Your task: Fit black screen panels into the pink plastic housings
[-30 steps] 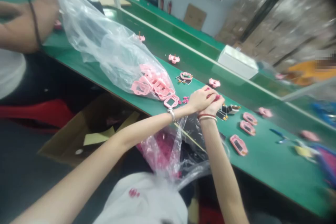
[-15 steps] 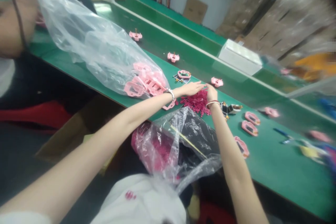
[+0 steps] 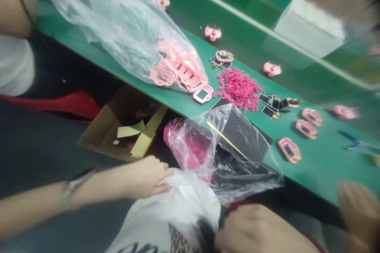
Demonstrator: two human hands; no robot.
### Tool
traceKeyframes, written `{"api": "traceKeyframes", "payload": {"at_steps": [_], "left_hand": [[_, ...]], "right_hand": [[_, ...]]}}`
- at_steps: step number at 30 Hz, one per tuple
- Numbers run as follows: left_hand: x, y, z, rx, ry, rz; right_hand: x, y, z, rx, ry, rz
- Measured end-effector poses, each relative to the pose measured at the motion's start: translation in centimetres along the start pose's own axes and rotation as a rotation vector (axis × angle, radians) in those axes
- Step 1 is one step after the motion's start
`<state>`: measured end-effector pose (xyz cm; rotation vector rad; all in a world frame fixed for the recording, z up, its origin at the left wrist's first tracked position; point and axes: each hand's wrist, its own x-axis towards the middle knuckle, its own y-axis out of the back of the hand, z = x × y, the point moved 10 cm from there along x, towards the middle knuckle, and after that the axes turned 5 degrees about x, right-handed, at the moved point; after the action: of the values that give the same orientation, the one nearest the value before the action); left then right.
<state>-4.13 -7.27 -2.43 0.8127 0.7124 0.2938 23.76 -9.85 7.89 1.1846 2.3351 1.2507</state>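
Observation:
My left hand (image 3: 148, 178) is closed at the hem side of my white shirt (image 3: 178, 201), fingers pinching the cloth. Low in the view, my right hand (image 3: 243, 225) is by the shirt's right side, its fingers smeared by motion. Beyond the hands, a clear plastic bag (image 3: 204, 142) with magenta pieces in it hangs at the table edge. A heap of small magenta pieces (image 3: 239, 89) lies on the green table (image 3: 320, 166). Left of the heap, pale pink frames (image 3: 190, 77) spill from a large clear bag (image 3: 118, 19).
Pink cases with screens (image 3: 289, 150) lie at the right, near blue-handled pliers (image 3: 352, 140). Pink shells (image 3: 213, 33) line the far strip before a white box (image 3: 310, 25). A cardboard box (image 3: 103, 138) sits below the table. A blurred hand (image 3: 359, 209) shows at the right edge.
Both my hands have left the magenta heap and come back to my body, the left onto the shirt. The view has tipped down, and the heap is now uncovered.

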Motion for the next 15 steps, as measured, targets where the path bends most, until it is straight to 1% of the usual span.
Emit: {"api": "traceKeyframes", "payload": {"at_steps": [1, 2, 3, 4, 5, 6, 7, 8, 9, 10, 12, 13, 14, 15], "left_hand": [[0.2, -3.7, -0.6, 0.029, 0.04, -0.021], [0.7, -6.9, -1.0, 0.039, 0.054, -0.031], [1.3, -8.9, -1.5, 0.04, 0.072, 0.002], [1.9, -10.3, -1.7, 0.027, 0.073, 0.022], [2.2, -11.0, -2.0, 0.008, 0.08, 0.028], [2.3, -10.9, -2.2, -0.012, 0.084, 0.04], [2.0, -10.2, -2.0, -0.035, 0.082, 0.05], [1.7, -8.8, -1.5, -0.061, 0.066, 0.075], [1.2, -6.9, -0.6, -0.087, 0.03, 0.123], [0.7, -4.5, 1.0, -0.121, -0.031, 0.189], [-0.1, 1.0, 5.5, -0.177, -0.244, 0.38], [0.0, 2.9, 8.1, -0.197, -0.378, 0.419], [0.6, 4.0, 10.7, -0.182, -0.504, 0.398], [1.9, 5.0, 12.3, -0.132, -0.537, 0.407]], "right_hand": [[-2.1, 0.3, 2.2, -0.08, -0.012, 0.042], [-3.9, 0.6, 4.6, -0.126, -0.023, 0.067], [-5.3, 1.1, 6.8, -0.172, -0.032, 0.09], [-6.5, 1.5, 9.0, -0.226, -0.044, 0.108], [-7.6, 1.7, 10.9, -0.317, -0.063, 0.117], [-8.5, 1.9, 12.7, -0.524, -0.114, 0.112], [-9.3, 1.8, 14.2, -0.594, -0.144, 0.102], [-10.1, 1.7, 15.4, -0.651, -0.166, 0.09], [-10.7, 1.4, 16.3, -0.691, -0.175, 0.077], [-11.3, 1.1, 16.9, -0.708, -0.169, 0.062], [-12.2, 0.6, 17.6, -0.794, -0.152, 0.029], [-12.5, 0.4, 17.9, -0.849, -0.15, 0.009], [-12.7, 0.2, 18.1, -0.905, -0.153, -0.015], [-12.7, 0.2, 18.2, -0.954, -0.154, -0.036]]}}
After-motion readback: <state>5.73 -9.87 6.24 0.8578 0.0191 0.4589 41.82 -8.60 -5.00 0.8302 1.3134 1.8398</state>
